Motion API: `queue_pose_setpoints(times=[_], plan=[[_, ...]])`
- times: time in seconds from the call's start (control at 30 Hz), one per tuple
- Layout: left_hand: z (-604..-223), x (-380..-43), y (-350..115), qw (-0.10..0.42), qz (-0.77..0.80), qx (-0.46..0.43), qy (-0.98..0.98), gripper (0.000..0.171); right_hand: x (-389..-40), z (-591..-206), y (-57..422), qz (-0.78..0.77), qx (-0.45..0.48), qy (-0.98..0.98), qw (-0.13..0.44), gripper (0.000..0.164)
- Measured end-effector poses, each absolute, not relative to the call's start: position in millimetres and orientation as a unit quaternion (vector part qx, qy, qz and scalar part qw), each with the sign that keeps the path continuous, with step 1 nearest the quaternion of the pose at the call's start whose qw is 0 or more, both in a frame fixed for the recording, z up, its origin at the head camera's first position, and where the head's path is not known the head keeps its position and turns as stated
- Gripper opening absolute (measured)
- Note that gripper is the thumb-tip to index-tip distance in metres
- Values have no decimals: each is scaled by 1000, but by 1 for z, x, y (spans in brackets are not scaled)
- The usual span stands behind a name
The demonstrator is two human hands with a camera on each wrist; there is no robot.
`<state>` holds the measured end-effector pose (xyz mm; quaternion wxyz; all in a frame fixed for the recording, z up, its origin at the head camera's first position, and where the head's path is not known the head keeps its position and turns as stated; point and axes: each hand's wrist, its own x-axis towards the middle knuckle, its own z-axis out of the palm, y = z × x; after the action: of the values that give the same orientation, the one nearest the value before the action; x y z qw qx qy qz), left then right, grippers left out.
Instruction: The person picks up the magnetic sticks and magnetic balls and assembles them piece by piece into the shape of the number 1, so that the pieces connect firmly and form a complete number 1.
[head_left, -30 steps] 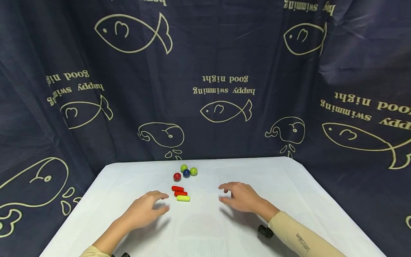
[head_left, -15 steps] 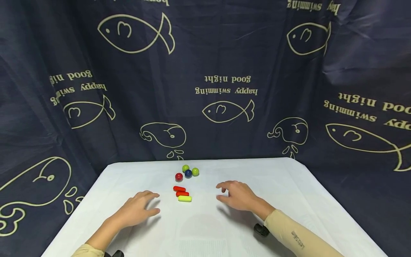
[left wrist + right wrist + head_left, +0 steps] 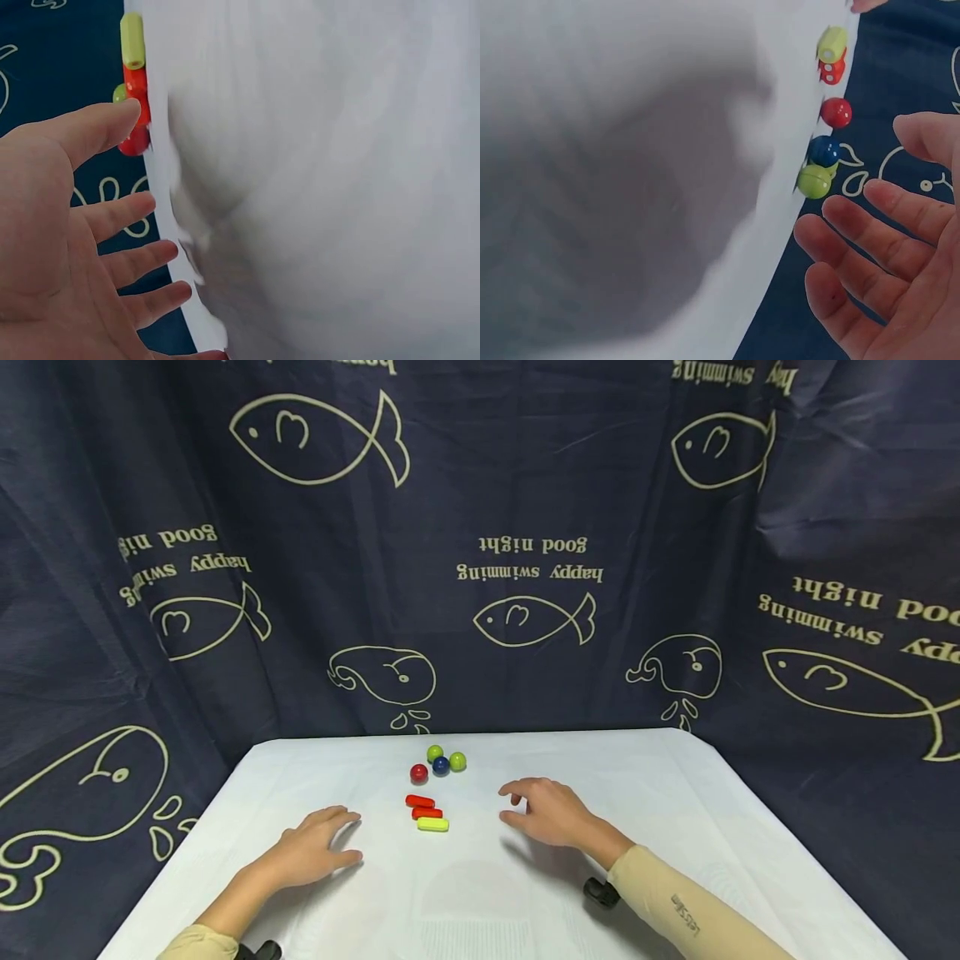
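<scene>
My left hand (image 3: 315, 849) hovers over the left of the table, fingers spread and holding nothing. To its right lie two short red bars (image 3: 420, 802) and a yellow-green bar (image 3: 432, 824), close together. In the left wrist view the yellow-green bar (image 3: 133, 41) looks faceted, with a small hole in its end. My right hand (image 3: 551, 812), fingers relaxed and thumb apart, is held right of the bars. Behind them sit a red ball (image 3: 418, 773), a dark blue ball (image 3: 440, 765) and two green balls (image 3: 457, 762). In the right wrist view a green ball (image 3: 814, 181) appears beyond the fingertips.
A white cloth covers the table (image 3: 480, 877). A dark blue curtain (image 3: 525, 685) with fish and whale drawings hangs right behind its far edge. Black wrist devices (image 3: 602, 893) sit under both forearms.
My left hand has drawn left, away from the bars. My right hand has shifted slightly left. The bars and balls keep their arrangement, and the whole view has turned a little.
</scene>
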<state>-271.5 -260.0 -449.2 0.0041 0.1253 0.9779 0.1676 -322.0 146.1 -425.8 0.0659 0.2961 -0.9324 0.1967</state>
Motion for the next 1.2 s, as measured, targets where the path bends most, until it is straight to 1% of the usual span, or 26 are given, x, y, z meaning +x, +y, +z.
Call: queue_pose_setpoints(times=[0.3,0.63,0.83,1.07,1.2], plan=[[-453,-271,-261,8,153,125,980,72,-326,-425,138,205,287,-933,66,35],[-452,-269,-263,21,154,133,979,77,-342,-424,128,224,276,-933,64,32],[-451,-268,-262,26,164,137,977,80,-354,-423,122,254,263,-929,53,31],[-451,-266,-260,32,176,131,975,81,-370,-426,114,290,241,-926,28,35],[-451,-267,-260,37,183,128,974,82,-379,-429,110,325,235,-916,17,34]])
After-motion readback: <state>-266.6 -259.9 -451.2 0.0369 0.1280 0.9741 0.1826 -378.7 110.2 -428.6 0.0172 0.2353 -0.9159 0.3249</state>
